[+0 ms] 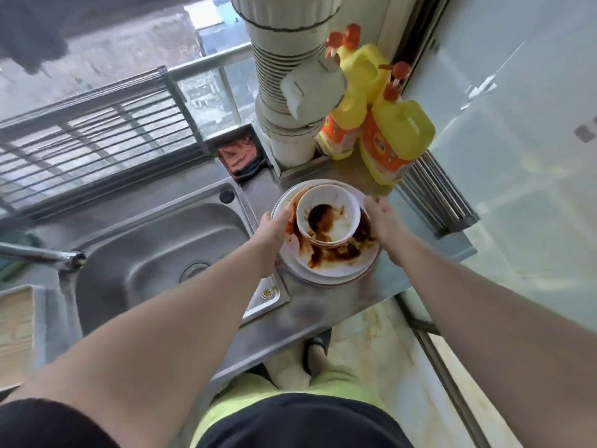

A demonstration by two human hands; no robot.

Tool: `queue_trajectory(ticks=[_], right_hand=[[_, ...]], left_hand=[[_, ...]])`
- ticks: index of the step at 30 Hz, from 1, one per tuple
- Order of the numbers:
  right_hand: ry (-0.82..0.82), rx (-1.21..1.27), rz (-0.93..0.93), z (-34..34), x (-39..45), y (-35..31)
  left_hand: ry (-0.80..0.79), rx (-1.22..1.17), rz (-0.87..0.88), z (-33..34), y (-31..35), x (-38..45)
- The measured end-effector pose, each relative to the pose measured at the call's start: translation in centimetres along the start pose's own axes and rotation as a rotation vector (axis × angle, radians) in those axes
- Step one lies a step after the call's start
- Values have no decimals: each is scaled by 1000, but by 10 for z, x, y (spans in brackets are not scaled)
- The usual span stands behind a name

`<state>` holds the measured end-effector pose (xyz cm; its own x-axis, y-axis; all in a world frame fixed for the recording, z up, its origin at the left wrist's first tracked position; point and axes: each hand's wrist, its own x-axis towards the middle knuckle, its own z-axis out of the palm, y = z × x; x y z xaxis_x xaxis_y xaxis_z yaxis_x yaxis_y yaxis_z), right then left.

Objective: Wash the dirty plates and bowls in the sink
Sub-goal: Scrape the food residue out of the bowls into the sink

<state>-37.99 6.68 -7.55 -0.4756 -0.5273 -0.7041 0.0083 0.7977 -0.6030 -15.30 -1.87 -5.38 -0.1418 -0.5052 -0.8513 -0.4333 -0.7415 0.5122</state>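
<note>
The stainless surface [323,305] carried everything, with the sink basin [155,253] set into it on the left and standing empty, ready to receive the crockery. Just right of the basin sat the stack of dirty plates [326,270], sauce-smeared, with nested bowls [328,218] on top, probably stacked so all could be shifted in one lift. The left hand [274,234] gripped the stack's left rim, fingers curled under; the right hand [379,221] clasped the right rim. Two yellow detergent bottles [394,140] stood behind, within reach.
</note>
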Motion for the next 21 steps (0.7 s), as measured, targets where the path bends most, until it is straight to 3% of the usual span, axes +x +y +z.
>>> queue_trajectory(ticks=[7,13,17,21], right_hand=[[-46,134,34,8,1,-3],[87,64,-94,28,-24,-27],[91,-20,-216,62,-43,-66],[27,-78,-272,126,-62,-95]], left_hand=[[48,-199,91,13,-10,11],[152,-392,137,8,-18,23],[161,-559,189,-38,-20,14],[226,-583,216,-114,-35,6]])
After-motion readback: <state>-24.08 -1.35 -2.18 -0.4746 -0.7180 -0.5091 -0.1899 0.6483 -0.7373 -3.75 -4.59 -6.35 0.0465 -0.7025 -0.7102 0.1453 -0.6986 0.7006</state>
